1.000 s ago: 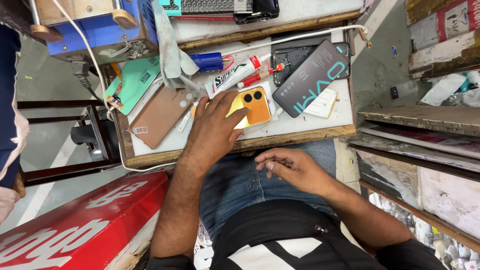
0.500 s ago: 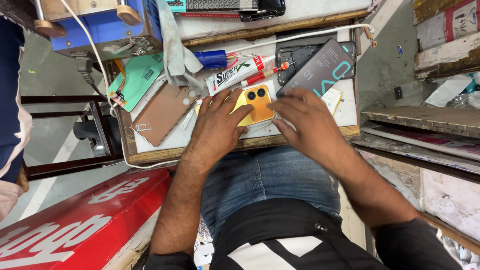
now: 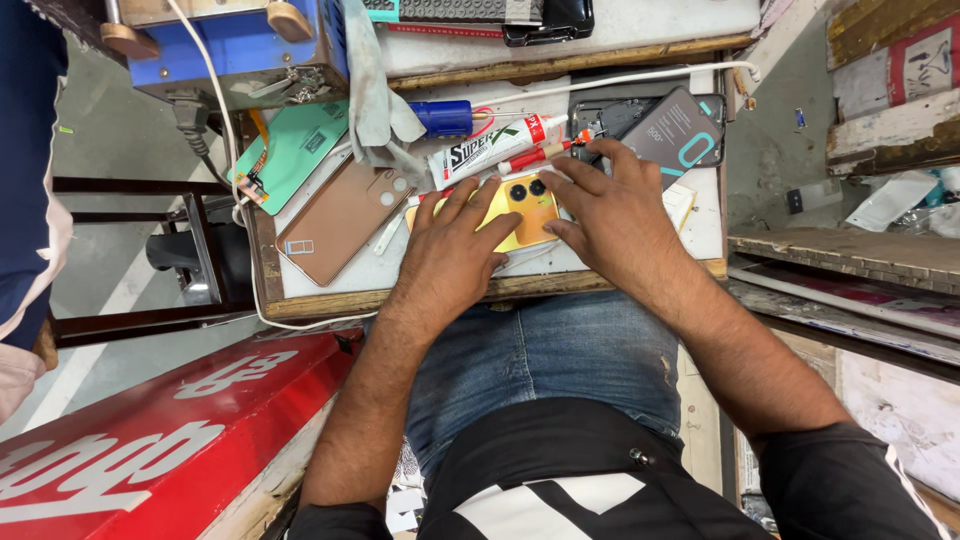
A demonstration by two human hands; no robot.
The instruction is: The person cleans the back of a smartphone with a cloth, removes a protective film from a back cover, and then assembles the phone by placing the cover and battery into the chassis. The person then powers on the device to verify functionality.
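Observation:
A yellow phone (image 3: 527,206) lies back-up, its two camera lenses showing, on the small white-topped work table (image 3: 640,258) in front of my lap. My left hand (image 3: 452,252) rests flat on the phone's left part with fingers spread. My right hand (image 3: 612,212) covers its right edge, thumb at the near corner and fingertips reaching past the far side. Both hands press and hold the phone; most of its body is hidden beneath them.
A brown phone back (image 3: 340,222) and a green one (image 3: 298,150) lie to the left. Behind the hands are a white glue tube (image 3: 490,148), a blue-capped bottle (image 3: 445,118) and a dark phone (image 3: 682,130). A blue machine (image 3: 250,50) stands far left, a red board (image 3: 150,440) below.
My right hand rose from my lap to the table and settled on the yellow phone's right side. My left hand stayed on the phone, which shifted slightly.

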